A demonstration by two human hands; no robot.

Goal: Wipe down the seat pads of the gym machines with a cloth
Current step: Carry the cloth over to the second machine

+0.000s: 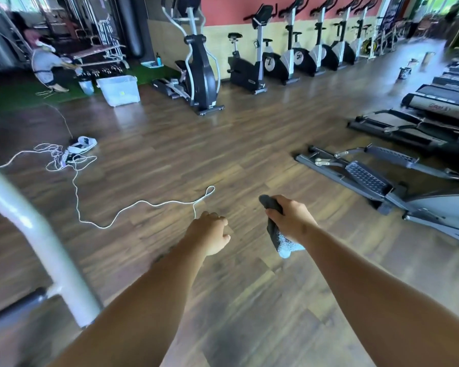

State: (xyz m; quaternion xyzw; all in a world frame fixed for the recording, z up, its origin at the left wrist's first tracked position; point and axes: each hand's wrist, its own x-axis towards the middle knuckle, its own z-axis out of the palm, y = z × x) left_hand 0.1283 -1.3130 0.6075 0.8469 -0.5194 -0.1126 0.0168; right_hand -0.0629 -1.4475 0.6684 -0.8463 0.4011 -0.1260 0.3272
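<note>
My right hand [292, 217] is closed around a dark grey cloth [276, 234] whose lighter end hangs below the fist. My left hand [210, 233] is held out beside it in a loose fist with nothing in it. Both arms reach forward over bare wooden floor. A row of exercise bikes stands along the far wall; the nearest bike [245, 64] has a small black seat pad [234, 35]. No seat pad is within reach of either hand.
A white cord [133, 207] snakes across the floor ahead on the left. A white machine post [35, 231] rises at my left. An elliptical [382, 181] lies close on the right, treadmills [440, 99] behind it. Far left, a person [48, 67] crouches near a clear plastic bin [119, 90].
</note>
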